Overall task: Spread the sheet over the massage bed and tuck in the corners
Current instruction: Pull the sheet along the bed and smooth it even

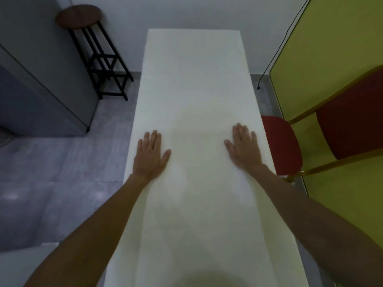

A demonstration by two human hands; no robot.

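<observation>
A white sheet (196, 96) lies flat along the whole top of the long, narrow massage bed, from the near end to the far end at the wall. The bed itself is hidden under it. My left hand (150, 155) presses flat on the sheet near the bed's left edge, fingers straight and pointing away from me. My right hand (242, 149) lies flat on the sheet near the right edge, fingers straight and slightly spread. Both arms reach forward over the near half of the bed. Faint fold lines cross the sheet.
A tall stool (79, 17) with a brown round seat and black legs stands at the far left by the wall. A grey cabinet (41, 79) fills the left. A red chair (284, 146) stands tight against the bed's right side, before a yellow-green wall (331, 59) with a black cable (275, 54).
</observation>
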